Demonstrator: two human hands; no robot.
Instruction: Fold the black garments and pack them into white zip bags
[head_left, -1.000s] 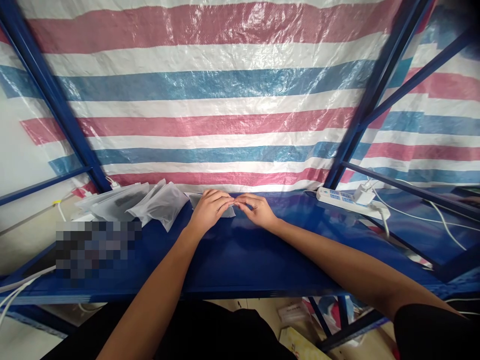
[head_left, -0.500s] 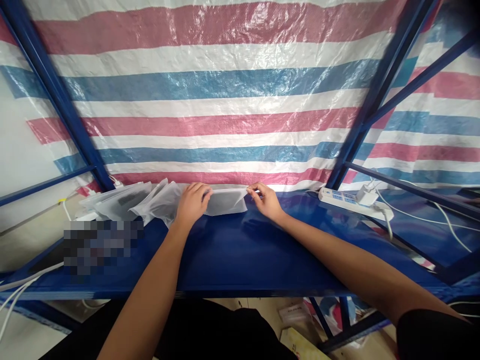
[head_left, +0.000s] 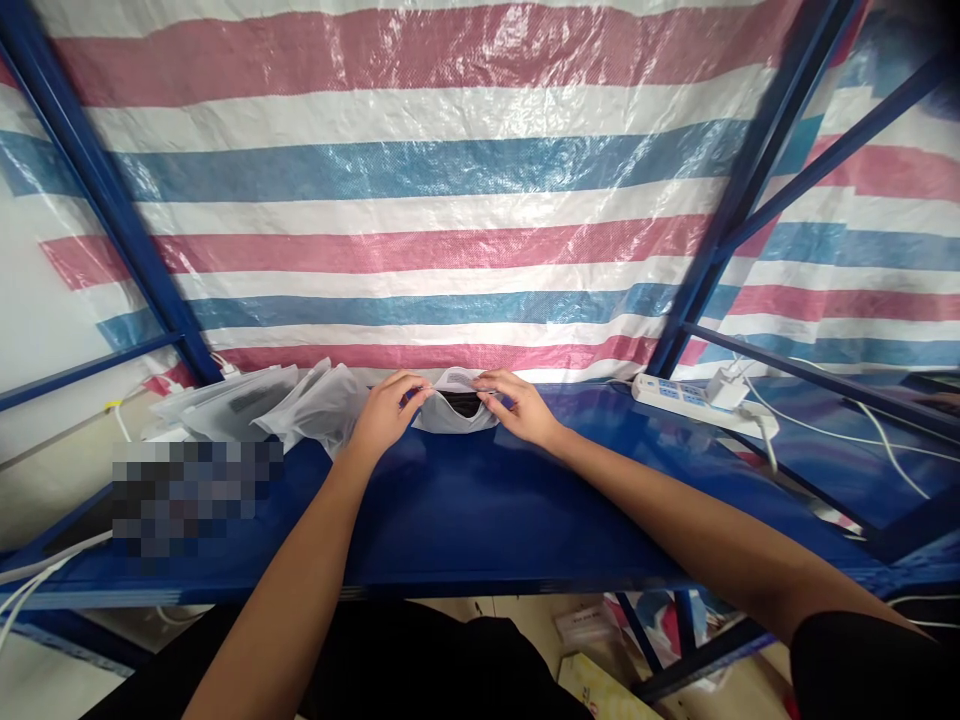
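Observation:
A translucent frosted bag [head_left: 459, 422] is at the back middle of the blue table, its mouth spread apart with something dark showing inside. My left hand [head_left: 390, 405] pinches the left edge of the mouth between thumb and fingers. At the right edge, my right hand [head_left: 519, 405] grips the bag the same way. Just left of my left hand lie more frosted bags [head_left: 326, 400], crumpled and overlapping, and beyond them a flatter stack of bags [head_left: 244, 400].
The blue table [head_left: 510, 520] has a blurred, pixelated area at its left. A white power strip [head_left: 686, 398] with a plugged-in adapter [head_left: 727, 388] and cables lies at the back right. Blue metal posts flank a striped plastic sheet [head_left: 450, 240].
The bag between my hands was flat and closed; its mouth is now spread, showing the dark inside. My right hand has moved slightly left, closer to my left hand.

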